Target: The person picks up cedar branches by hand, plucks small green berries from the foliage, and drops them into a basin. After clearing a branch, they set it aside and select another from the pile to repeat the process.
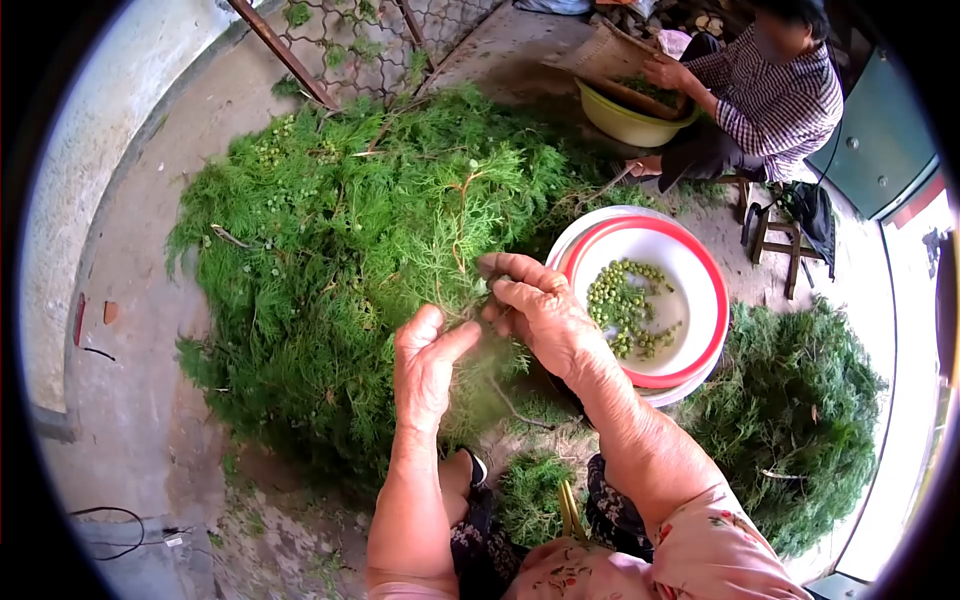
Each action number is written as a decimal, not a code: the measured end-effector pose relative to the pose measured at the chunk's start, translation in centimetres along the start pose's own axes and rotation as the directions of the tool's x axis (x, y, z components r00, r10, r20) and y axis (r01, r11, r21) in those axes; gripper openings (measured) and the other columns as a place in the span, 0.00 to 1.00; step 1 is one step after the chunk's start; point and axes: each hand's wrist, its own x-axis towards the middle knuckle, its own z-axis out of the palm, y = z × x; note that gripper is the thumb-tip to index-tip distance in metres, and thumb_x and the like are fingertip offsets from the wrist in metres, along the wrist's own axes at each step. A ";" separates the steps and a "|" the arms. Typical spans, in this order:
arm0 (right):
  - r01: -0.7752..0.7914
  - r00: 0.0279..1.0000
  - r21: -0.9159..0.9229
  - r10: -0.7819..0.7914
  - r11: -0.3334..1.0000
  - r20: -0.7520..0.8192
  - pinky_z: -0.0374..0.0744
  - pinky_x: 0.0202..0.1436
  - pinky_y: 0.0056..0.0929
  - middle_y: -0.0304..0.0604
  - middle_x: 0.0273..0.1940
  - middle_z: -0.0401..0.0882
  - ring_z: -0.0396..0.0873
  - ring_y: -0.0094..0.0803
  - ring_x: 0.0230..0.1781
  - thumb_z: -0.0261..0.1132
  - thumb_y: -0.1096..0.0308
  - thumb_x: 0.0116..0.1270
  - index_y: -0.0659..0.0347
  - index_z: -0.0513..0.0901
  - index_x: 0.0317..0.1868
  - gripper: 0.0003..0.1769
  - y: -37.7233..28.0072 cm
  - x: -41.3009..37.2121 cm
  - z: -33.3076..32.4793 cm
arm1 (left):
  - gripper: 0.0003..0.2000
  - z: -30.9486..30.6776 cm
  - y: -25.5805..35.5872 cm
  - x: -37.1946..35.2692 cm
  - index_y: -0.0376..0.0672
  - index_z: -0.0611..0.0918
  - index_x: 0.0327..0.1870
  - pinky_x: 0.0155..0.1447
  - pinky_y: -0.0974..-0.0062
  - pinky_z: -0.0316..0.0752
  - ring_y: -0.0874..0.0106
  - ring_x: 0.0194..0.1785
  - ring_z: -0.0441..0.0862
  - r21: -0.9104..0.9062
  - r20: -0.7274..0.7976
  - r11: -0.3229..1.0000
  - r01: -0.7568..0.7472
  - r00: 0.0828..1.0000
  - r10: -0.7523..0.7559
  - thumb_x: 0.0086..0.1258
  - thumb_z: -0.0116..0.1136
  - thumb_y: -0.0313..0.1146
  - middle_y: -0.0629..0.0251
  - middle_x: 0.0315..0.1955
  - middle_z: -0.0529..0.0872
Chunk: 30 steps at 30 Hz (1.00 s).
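Observation:
My left hand (425,365) is closed, thumb against fingers, around the lower part of a green conifer sprig (462,225) with a brown stem. Beside it, my right hand (550,315) pinches at the sprig, its fingertips on a small pale green cone (487,285) partly hidden by the fingers. Behind both hands spreads a big heap of cut conifer branches (300,250). Just right of my right hand stands a white basin with a red rim (722,300). Inside it lie many small green cones (625,300) and a few leafy bits.
A person in a checked shirt (785,85) sits at upper right, hands at a woven tray (605,52) over a yellow basin (620,128). A wooden stool (775,245) stands there. Another branch heap (790,430) lies at right. Yellow-green handles (570,510) show between my legs.

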 end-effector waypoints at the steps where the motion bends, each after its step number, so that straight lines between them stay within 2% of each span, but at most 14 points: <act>1: -0.012 0.999 -0.015 0.012 1.000 0.033 0.72 0.34 0.19 0.36 0.31 0.76 0.72 0.22 0.29 0.62 0.64 0.65 0.64 0.75 0.54 0.20 -0.3 -0.1 -0.1 | 0.06 0.0 0.1 0.0 0.38 0.79 0.36 0.42 0.80 0.68 0.82 0.34 0.73 0.016 0.006 1.000 0.002 1.000 -0.003 0.58 0.59 0.20 0.72 0.32 0.83; 2: -0.023 0.997 -0.031 0.025 0.999 0.066 0.72 0.35 0.19 0.36 0.31 0.77 0.72 0.21 0.30 0.63 0.64 0.64 0.65 0.75 0.55 0.21 -0.5 -0.1 -0.2 | 0.06 0.1 0.3 0.0 0.38 0.79 0.36 0.41 0.81 0.68 0.82 0.33 0.73 0.051 0.019 0.999 0.014 1.000 -0.015 0.58 0.59 0.21 0.72 0.31 0.82; 5: 0.033 0.999 -0.185 -0.028 0.982 0.032 0.72 0.36 0.19 0.36 0.34 0.78 0.72 0.20 0.32 0.67 0.66 0.61 0.65 0.76 0.54 0.22 0.0 -0.4 0.3 | 0.05 0.4 0.9 -0.1 0.38 0.79 0.35 0.35 0.84 0.67 0.85 0.30 0.71 0.206 0.040 0.978 0.031 0.998 -0.041 0.58 0.61 0.22 0.74 0.28 0.80; 8: 0.068 0.990 -0.309 -0.101 0.949 -0.094 0.74 0.34 0.21 0.38 0.30 0.80 0.72 0.19 0.30 0.67 0.71 0.60 0.70 0.79 0.46 0.16 0.6 -0.3 0.7 | 0.06 1.2 0.5 -0.1 0.37 0.80 0.36 0.36 0.84 0.68 0.85 0.32 0.72 0.336 0.027 0.941 -0.036 0.999 0.028 0.58 0.62 0.22 0.75 0.28 0.81; 11: 0.054 0.988 -0.175 -0.078 0.983 -0.134 0.72 0.29 0.20 0.36 0.26 0.78 0.71 0.18 0.25 0.64 0.71 0.62 0.69 0.79 0.44 0.13 0.7 -0.3 1.2 | 0.08 1.6 0.4 -0.2 0.37 0.81 0.39 0.39 0.83 0.70 0.82 0.33 0.75 0.002 -0.010 0.998 0.060 0.998 -0.060 0.58 0.63 0.24 0.72 0.30 0.83; 14: -0.089 0.986 0.080 0.099 0.993 -0.134 0.68 0.23 0.18 0.35 0.23 0.75 0.68 0.18 0.20 0.61 0.72 0.64 0.68 0.79 0.45 0.11 0.0 -0.1 0.5 | 0.10 0.9 -0.3 -0.2 0.38 0.82 0.42 0.42 0.81 0.72 0.79 0.34 0.78 -0.086 0.088 0.992 0.090 0.993 -0.083 0.58 0.64 0.26 0.68 0.32 0.85; 15: -0.072 0.992 0.016 0.073 0.997 -0.103 0.66 0.21 0.16 0.32 0.23 0.75 0.68 0.19 0.17 0.63 0.69 0.64 0.62 0.79 0.41 0.07 0.0 0.0 0.4 | 0.10 1.1 -0.5 -0.2 0.38 0.82 0.40 0.43 0.79 0.72 0.77 0.34 0.79 -0.076 0.080 0.996 0.048 0.996 -0.042 0.58 0.65 0.28 0.68 0.32 0.85; 18: -0.062 0.998 -0.121 0.061 0.991 -0.013 0.66 0.22 0.16 0.32 0.23 0.75 0.68 0.18 0.18 0.63 0.68 0.64 0.63 0.79 0.41 0.08 -0.9 -0.4 0.0 | 0.09 0.8 -0.2 0.0 0.38 0.81 0.42 0.40 0.79 0.73 0.77 0.33 0.80 -0.091 0.098 0.995 0.035 0.995 -0.026 0.62 0.61 0.28 0.66 0.31 0.85; 19: -0.082 0.995 -0.148 0.089 0.986 0.038 0.66 0.23 0.16 0.32 0.23 0.75 0.68 0.17 0.19 0.63 0.68 0.65 0.63 0.79 0.42 0.09 -1.1 -0.5 -0.2 | 0.08 0.7 -0.2 0.1 0.39 0.81 0.41 0.41 0.80 0.71 0.78 0.34 0.79 -0.128 0.110 0.990 0.053 0.993 -0.039 0.62 0.61 0.29 0.67 0.30 0.85; 22: -0.039 0.980 -0.136 0.064 0.990 0.188 0.66 0.24 0.15 0.31 0.22 0.74 0.67 0.16 0.20 0.63 0.67 0.64 0.64 0.80 0.41 0.09 -1.4 -0.6 -0.2 | 0.08 0.4 -0.2 0.1 0.39 0.82 0.41 0.43 0.80 0.70 0.79 0.35 0.78 -0.084 0.083 0.997 0.002 0.997 0.005 0.62 0.62 0.28 0.68 0.30 0.85; 23: -0.080 0.979 -0.177 0.111 0.981 0.169 0.65 0.23 0.16 0.29 0.21 0.72 0.65 0.15 0.20 0.63 0.68 0.64 0.62 0.80 0.37 0.07 -1.5 -0.5 -0.1 | 0.09 0.4 -0.1 -0.1 0.40 0.82 0.41 0.43 0.81 0.69 0.81 0.35 0.76 -0.049 0.072 0.999 0.002 0.997 0.002 0.61 0.63 0.29 0.70 0.32 0.85; 26: 0.054 0.995 -0.310 -0.025 0.949 0.098 0.65 0.22 0.17 0.28 0.20 0.72 0.64 0.15 0.19 0.64 0.68 0.64 0.61 0.81 0.34 0.05 -1.0 -0.7 0.0 | 0.10 0.2 -1.4 0.0 0.40 0.82 0.43 0.43 0.81 0.69 0.82 0.35 0.75 -0.012 0.052 1.000 0.004 0.999 -0.004 0.60 0.63 0.29 0.72 0.33 0.84; 27: 0.089 0.996 -0.266 -0.089 0.960 0.011 0.67 0.24 0.16 0.28 0.22 0.73 0.65 0.14 0.20 0.63 0.72 0.63 0.62 0.82 0.31 0.04 -0.2 -0.8 0.5 | 0.11 0.4 -1.3 0.0 0.41 0.82 0.44 0.42 0.82 0.69 0.83 0.35 0.75 -0.005 0.029 1.000 -0.017 0.999 0.017 0.60 0.63 0.28 0.73 0.34 0.84; 30: -0.058 0.984 0.010 0.059 0.998 -0.166 0.66 0.22 0.17 0.29 0.21 0.72 0.65 0.15 0.19 0.63 0.72 0.63 0.62 0.81 0.32 0.04 0.1 -0.9 1.4 | 0.11 1.0 -1.3 0.0 0.41 0.82 0.45 0.41 0.82 0.69 0.83 0.34 0.75 -0.110 0.037 0.994 -0.020 0.999 0.024 0.60 0.63 0.27 0.73 0.34 0.84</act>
